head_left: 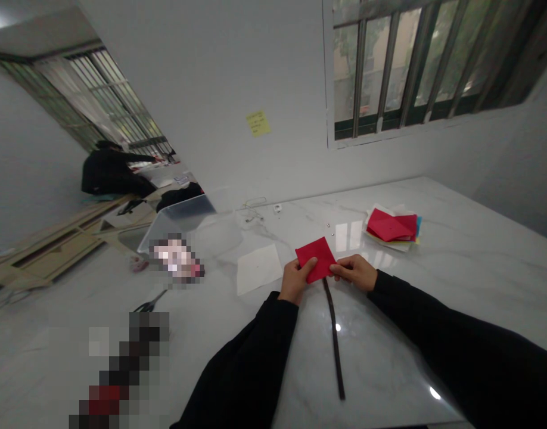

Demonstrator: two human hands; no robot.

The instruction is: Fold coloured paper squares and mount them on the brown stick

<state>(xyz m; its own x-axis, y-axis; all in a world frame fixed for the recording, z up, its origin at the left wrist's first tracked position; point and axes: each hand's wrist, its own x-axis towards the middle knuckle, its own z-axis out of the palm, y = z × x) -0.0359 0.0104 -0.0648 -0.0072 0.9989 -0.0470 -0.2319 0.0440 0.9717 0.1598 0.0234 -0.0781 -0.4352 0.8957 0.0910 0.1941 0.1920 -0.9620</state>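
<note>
A red sheet of paper (317, 256), square in outline, is held up between my two hands over the white marbled table (389, 333). My left hand (297, 280) grips its left lower side, thumb lying across the front. At the right lower corner, my right hand (354, 271) pinches the edge between thumb and fingers. A dark narrow strip (334, 339) runs from under the red paper toward the table's near edge. Just left of my left hand lies a white sheet (258, 271). To the right rests a pile of papers (392, 227), with red ones on top.
A clear plastic bin (184, 211) stands at the left, with scissors (151, 304) nearer me. Small bits and a white cube-like item (277, 208) lie near the wall. A yellow note (258, 123) is stuck up. Another person (115, 170) sits in the far left.
</note>
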